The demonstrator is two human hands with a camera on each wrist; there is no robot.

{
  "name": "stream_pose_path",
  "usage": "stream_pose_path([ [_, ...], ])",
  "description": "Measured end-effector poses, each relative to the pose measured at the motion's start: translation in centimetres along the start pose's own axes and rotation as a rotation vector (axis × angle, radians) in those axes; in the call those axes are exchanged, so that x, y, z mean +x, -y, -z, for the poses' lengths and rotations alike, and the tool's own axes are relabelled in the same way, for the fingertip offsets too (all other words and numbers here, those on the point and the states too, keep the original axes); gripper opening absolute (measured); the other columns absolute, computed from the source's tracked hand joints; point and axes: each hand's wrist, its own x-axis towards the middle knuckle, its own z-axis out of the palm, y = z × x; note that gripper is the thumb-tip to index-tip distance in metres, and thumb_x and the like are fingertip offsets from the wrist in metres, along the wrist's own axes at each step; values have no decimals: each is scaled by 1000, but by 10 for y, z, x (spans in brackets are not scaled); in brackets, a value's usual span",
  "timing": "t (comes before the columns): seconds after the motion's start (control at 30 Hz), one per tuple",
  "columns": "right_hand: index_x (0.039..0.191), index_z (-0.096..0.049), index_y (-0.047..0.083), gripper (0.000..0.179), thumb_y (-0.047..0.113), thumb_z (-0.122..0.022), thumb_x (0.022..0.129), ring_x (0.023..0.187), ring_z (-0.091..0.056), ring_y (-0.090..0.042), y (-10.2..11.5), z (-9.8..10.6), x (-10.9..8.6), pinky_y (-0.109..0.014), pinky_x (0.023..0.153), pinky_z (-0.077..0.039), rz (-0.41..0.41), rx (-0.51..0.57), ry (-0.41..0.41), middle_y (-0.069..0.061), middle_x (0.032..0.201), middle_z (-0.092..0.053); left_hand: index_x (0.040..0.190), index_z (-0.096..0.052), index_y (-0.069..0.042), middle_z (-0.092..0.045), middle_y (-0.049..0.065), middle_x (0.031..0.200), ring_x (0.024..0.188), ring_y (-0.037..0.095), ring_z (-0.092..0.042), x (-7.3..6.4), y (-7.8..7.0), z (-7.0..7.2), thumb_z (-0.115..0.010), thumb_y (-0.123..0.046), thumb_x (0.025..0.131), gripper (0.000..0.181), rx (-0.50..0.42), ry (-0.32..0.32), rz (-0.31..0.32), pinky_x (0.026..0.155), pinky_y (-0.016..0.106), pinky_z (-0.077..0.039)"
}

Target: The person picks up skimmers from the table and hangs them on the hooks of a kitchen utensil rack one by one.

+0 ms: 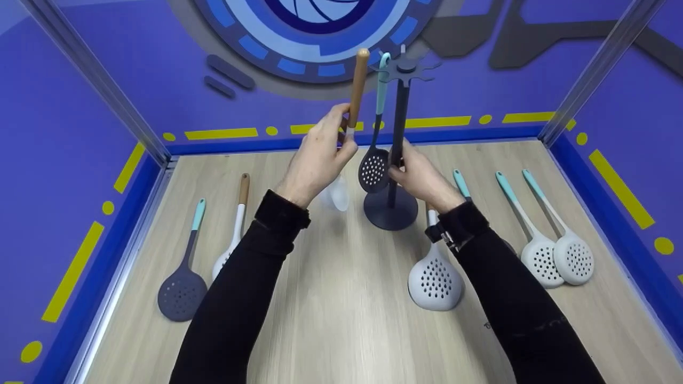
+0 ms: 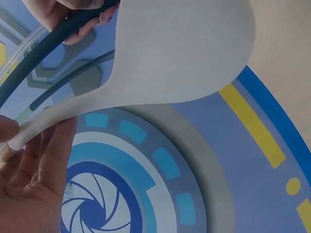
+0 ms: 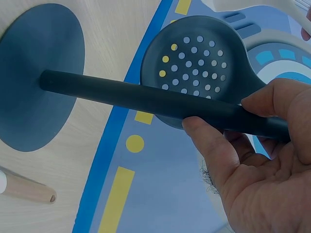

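Observation:
My left hand (image 1: 323,154) pinches a white utensil with a wooden handle (image 1: 358,88) low on that handle, which points up beside the rack. In the left wrist view the utensil's broad white head (image 2: 184,53) shows no holes. A dark utensil stand (image 1: 400,117) with a round base and a hooked top stands at the centre. Fingers and thumb of my right hand (image 1: 424,176) grip its post (image 3: 121,94). From the stand hangs a dark skimmer (image 1: 373,172) with a mint handle, between my two hands.
At the left lie a dark skimmer (image 1: 181,298) and a white utensil with a wooden handle (image 1: 244,189), partly under my sleeve. A white skimmer (image 1: 435,285) lies below my right wrist, near a mint handle (image 1: 461,184). Two white skimmers (image 1: 576,258) overlap at the right. Purple walls enclose the table.

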Motion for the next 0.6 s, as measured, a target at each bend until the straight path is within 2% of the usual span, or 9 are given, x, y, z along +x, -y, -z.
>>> stream_pose_path([
  [0.17, 150, -52, 0, 33, 2, -60, 118, 131, -74, -42, 0, 0, 0, -53, 105, -64, -3, 11, 1, -26, 137, -70, 173, -49, -8, -72, 15, 152, 124, 26, -79, 0, -1, 0, -56, -16, 121, 53, 6, 2, -7, 102, 38, -68],
  [0.6, 150, -51, -1, 33, 2, -59, 118, 132, -74, -43, 0, 0, 0, -56, 109, -65, -6, 11, 6, -26, 138, -70, 173, -51, -11, -71, 13, 151, 125, 26, -79, 1, 0, -1, -58, -15, 119, 54, 8, 4, -22, 102, 39, -68],
])
